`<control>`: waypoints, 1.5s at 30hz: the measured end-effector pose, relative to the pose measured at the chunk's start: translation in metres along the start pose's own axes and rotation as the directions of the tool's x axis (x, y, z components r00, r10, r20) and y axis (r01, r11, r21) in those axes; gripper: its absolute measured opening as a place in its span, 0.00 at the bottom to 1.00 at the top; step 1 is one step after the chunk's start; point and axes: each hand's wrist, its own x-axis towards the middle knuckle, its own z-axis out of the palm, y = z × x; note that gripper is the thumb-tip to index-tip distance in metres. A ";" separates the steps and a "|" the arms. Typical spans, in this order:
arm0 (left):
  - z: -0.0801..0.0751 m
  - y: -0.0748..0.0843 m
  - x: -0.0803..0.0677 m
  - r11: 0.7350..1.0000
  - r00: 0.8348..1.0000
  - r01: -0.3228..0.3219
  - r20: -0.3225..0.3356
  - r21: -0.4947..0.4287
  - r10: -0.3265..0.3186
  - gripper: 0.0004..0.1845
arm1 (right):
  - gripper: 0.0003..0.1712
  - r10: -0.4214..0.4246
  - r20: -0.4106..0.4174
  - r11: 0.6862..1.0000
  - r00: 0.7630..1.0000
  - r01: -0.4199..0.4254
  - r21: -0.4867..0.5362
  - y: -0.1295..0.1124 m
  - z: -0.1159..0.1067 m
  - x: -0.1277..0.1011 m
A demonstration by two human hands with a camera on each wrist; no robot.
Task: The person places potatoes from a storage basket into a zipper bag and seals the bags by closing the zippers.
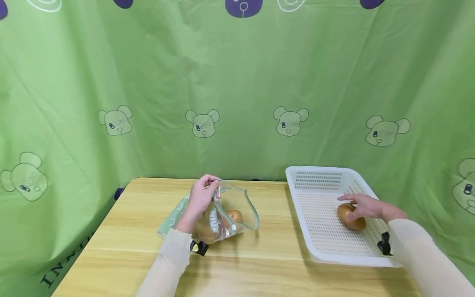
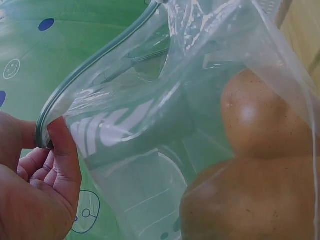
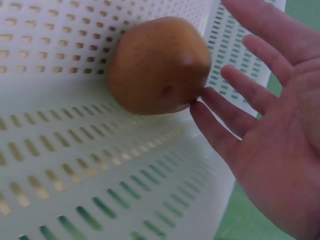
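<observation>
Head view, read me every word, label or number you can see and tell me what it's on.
"INN", cut off: dark capitals on the green cloth hanging by the table's left edge.
White lettering on the clear bag held by the left hand: too crumpled to read.
Yellow tag at the left wrist: too small to read.
White basket: no text.

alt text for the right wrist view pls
An open right hand with spread fingers sits beside a brown, pear-like fruit lying in a white slotted plastic basket; one fingertip is at the fruit's edge, and the fruit looks slightly blurred.
</observation>
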 end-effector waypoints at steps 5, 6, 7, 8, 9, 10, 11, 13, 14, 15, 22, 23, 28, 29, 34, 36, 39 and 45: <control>0.000 0.000 0.000 1.000 1.000 -0.014 0.002 0.002 0.014 0.07 | 0.43 0.034 0.005 0.999 0.999 -0.034 0.028 0.006 0.004 -0.002; 0.000 0.000 0.000 1.000 1.000 -0.017 0.004 -0.001 0.017 0.07 | 0.43 0.040 0.006 0.998 0.999 -0.040 0.039 0.007 0.005 -0.002; 0.000 0.000 0.000 1.000 1.000 -0.021 0.004 -0.002 0.021 0.07 | 0.44 0.046 0.007 0.998 0.999 -0.046 0.053 0.007 0.007 -0.002; 0.000 0.000 0.000 1.000 1.000 -0.023 0.004 -0.002 0.023 0.07 | 0.43 0.048 0.009 0.997 0.999 -0.048 0.061 0.008 0.008 -0.002; 0.000 0.000 0.000 1.000 1.000 -0.024 0.005 -0.001 0.024 0.07 | 0.43 0.053 0.012 0.996 0.999 -0.053 0.076 0.008 0.009 -0.002; 0.000 0.000 0.000 1.000 1.000 -0.025 0.005 -0.001 0.025 0.07 | 0.44 0.059 0.017 0.994 0.998 -0.061 0.087 0.008 0.010 -0.002; 0.000 0.000 0.000 1.000 1.000 -0.025 0.006 -0.001 0.025 0.07 | 0.44 0.068 0.021 0.993 0.997 -0.070 0.097 0.008 0.011 -0.001; 0.001 -0.001 -0.001 1.000 1.000 -0.026 0.007 -0.001 0.026 0.07 | 0.44 0.073 0.027 0.992 0.997 -0.076 0.105 0.009 0.014 -0.001; 0.001 -0.001 -0.001 1.000 1.000 -0.026 0.008 -0.003 0.026 0.07 | 0.45 0.077 0.029 0.991 0.997 -0.079 0.104 0.009 0.015 -0.001; 0.001 -0.001 -0.001 1.000 1.000 -0.027 0.009 -0.003 0.027 0.07 | 0.45 0.080 0.028 0.991 0.996 -0.082 0.108 0.010 0.016 -0.001; 0.001 -0.001 -0.001 0.999 0.999 -0.033 0.008 -0.008 0.033 0.07 | 0.49 0.046 -0.008 0.994 0.999 -0.045 0.095 0.014 0.023 -0.001; 0.001 -0.001 -0.001 0.999 0.999 -0.036 0.008 -0.006 0.036 0.07 | 0.50 0.042 -0.010 0.995 0.999 -0.041 0.096 0.014 0.024 -0.001; 0.001 0.000 -0.001 0.999 0.999 -0.039 0.011 -0.009 0.039 0.07 | 0.51 0.054 -0.010 0.996 0.998 -0.053 0.071 0.012 0.030 0.002; 0.001 -0.001 -0.001 0.999 0.999 -0.038 0.012 -0.010 0.038 0.07 | 0.52 0.063 -0.008 0.995 0.998 -0.063 0.072 0.011 0.030 0.003; 0.001 -0.002 -0.001 0.999 0.999 -0.030 0.011 -0.012 0.031 0.06 | 0.49 0.080 -0.002 0.995 0.997 -0.079 0.065 0.007 0.034 0.007; 0.001 -0.002 -0.001 1.000 1.000 -0.029 0.012 -0.013 0.029 0.06 | 0.48 0.076 0.001 0.993 0.997 -0.076 0.085 0.005 0.036 0.009; 0.001 -0.003 -0.001 0.999 0.999 -0.030 0.013 -0.014 0.031 0.06 | 0.47 0.073 0.016 0.987 0.997 -0.075 0.139 0.002 0.037 0.013; 0.001 -0.002 -0.001 1.000 1.000 -0.029 0.011 -0.009 0.029 0.06 | 0.49 0.070 0.017 0.985 0.997 -0.072 0.154 -0.006 0.035 0.018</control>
